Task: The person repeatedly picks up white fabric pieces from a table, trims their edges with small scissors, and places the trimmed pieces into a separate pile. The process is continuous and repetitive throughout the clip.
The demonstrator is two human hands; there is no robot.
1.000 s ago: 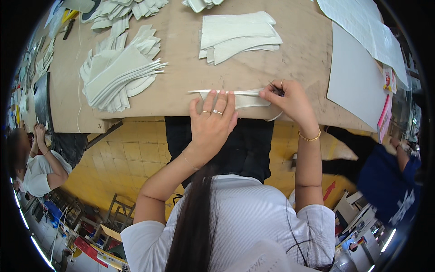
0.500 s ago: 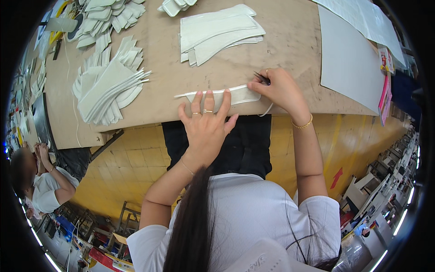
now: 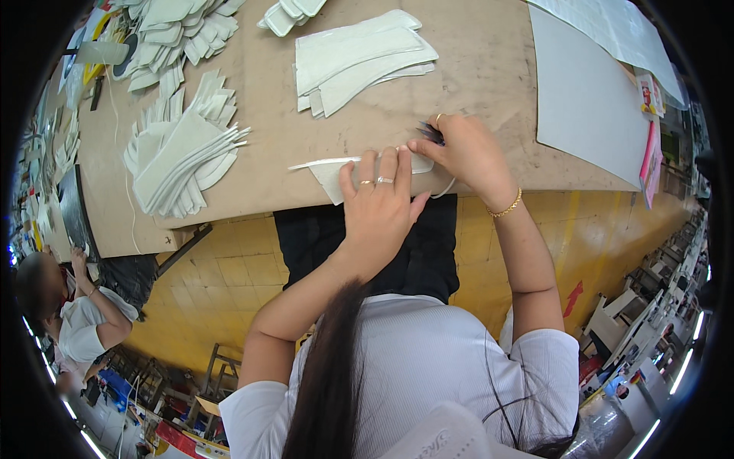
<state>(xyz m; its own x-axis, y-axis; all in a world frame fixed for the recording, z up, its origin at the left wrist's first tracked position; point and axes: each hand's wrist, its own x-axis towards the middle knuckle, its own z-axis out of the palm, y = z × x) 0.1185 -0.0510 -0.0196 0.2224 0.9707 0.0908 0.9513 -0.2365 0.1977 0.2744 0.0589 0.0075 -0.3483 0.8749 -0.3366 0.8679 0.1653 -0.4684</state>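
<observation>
A pale off-white fabric piece (image 3: 329, 177) with a narrow folded strip along its far edge lies at the table's front edge. My left hand (image 3: 378, 203) rests on it with fingers stretched out, pressing the piece down and covering its middle. At the piece's right end, my right hand (image 3: 466, 153) is closed, thumb and finger pinching at the folded edge. Small dark snips (image 3: 430, 133) are tucked in that hand, their pointed tips sticking out to the left. A thin white cord (image 3: 445, 188) hangs from the right end, beside the right hand.
Beyond my hands lies a stack of pale panels (image 3: 359, 65). A fanned pile (image 3: 183, 157) sits to the left, with more pieces (image 3: 176, 30) behind it. A grey-white board (image 3: 577, 107) covers the right side. Another person (image 3: 88, 314) is at the far left.
My left hand has slid right along the fabric piece, closer to my right hand, baring its left end. My right hand keeps its pinch at about the same place.
</observation>
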